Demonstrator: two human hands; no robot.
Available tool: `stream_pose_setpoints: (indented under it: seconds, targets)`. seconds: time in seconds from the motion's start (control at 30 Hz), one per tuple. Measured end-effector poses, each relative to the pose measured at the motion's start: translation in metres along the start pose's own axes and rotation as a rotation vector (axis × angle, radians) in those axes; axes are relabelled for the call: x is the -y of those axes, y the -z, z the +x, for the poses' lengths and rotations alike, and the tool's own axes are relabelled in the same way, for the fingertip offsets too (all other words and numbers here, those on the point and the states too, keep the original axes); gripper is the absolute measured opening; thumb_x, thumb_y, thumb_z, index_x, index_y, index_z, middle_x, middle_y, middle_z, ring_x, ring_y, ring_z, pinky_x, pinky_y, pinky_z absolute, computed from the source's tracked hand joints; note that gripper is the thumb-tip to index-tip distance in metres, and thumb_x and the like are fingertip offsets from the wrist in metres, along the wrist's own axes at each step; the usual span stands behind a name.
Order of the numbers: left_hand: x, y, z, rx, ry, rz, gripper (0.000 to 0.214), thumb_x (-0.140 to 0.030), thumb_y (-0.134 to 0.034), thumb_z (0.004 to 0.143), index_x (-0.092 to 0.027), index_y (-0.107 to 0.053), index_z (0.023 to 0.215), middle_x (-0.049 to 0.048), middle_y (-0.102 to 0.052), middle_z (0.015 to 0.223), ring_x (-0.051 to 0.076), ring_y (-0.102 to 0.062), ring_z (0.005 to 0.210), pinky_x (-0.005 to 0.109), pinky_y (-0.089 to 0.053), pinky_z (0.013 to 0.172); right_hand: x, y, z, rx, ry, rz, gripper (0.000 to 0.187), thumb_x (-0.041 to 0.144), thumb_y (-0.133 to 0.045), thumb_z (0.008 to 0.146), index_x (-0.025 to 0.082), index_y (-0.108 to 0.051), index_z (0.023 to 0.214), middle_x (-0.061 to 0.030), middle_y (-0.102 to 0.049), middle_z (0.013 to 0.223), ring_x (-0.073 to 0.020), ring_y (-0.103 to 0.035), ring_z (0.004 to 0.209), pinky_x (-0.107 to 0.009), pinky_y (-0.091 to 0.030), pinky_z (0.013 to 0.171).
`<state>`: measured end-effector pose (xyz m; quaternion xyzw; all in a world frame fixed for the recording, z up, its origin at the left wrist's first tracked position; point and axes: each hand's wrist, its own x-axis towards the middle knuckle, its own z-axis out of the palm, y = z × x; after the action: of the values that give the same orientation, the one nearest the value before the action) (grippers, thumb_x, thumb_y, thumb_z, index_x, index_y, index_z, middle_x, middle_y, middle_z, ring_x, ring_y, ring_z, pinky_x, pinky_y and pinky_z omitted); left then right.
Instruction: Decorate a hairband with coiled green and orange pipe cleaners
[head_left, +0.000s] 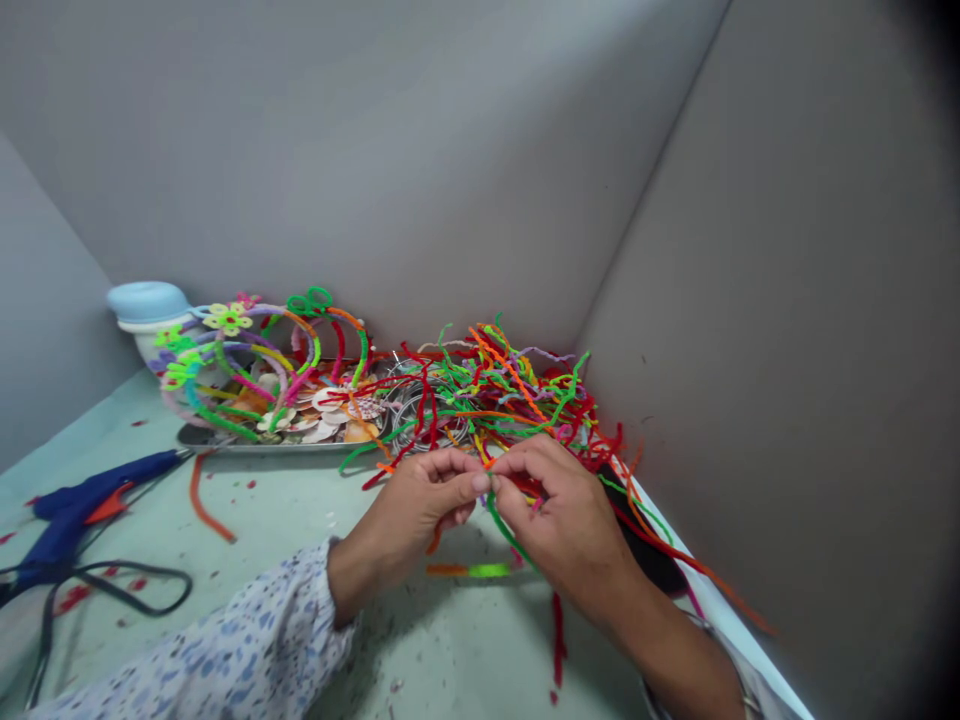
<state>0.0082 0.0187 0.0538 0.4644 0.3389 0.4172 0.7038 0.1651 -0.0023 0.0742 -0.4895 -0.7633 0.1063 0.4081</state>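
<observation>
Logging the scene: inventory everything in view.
table: 1, pale green, foreground
wall panels: 3, grey, around table
container: 1, white, blue lid, back left
tray: 1, metallic, back left
shells: many, whitish, in tray
hoops: several, multicoloured, over tray
fuzzy stems: many, multicoloured, back centre
wire coils: count unclear, silvery, beside tray
glue gun: 1, blue-orange, left
cord: 1, dark, left
orange stem: 1, orange, left
red stem: 1, red, front centre
banded strip: 1, orange-lime, centre
black object: 1, black, right
green stem: 1, green, centre
patterned sleeve: 1, white-blue, left
left hand: 1, centre, pinching green stem
right hand: 1, centre, pinching green stem
</observation>
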Motion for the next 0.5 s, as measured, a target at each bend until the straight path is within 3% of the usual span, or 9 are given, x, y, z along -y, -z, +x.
stream_pose_setpoints:
  seconds: [0.23,0.5]
  targets:
    - [0.0016,-0.0012,-0.0001,-0.028,-0.031,0.019,0.015,-0.027,-0.067,0.075,-0.014,-0.06,0.073,-0.0063,-0.043,0.056,0.004,-0.031,0.047,0.019,-0.02,0.045,0.0035,-0.001,-0.0004,-0.018,-0.023,0.002,0.009,0.013,-0.054,0.077,0.018,-0.061,0.078,-0.0023,-0.058,0.081,-0.0167,-0.054,0.08,-0.03,-0.041,0.073]
    - [-0.0014,-0.0032,-0.0002,0.026,-0.034,0.01,0.021,-0.035,-0.058,0.082,-0.014,-0.06,0.08,-0.003,-0.048,0.062,0.007,-0.041,0.055,0.02,-0.028,0.051,-0.0007,0.0014,0.0018,-0.032,-0.066,-0.015,0.009,0.014,-0.054,0.078,0.019,-0.061,0.076,-0.0007,-0.059,0.079,-0.0159,-0.056,0.079,-0.029,-0.042,0.074]
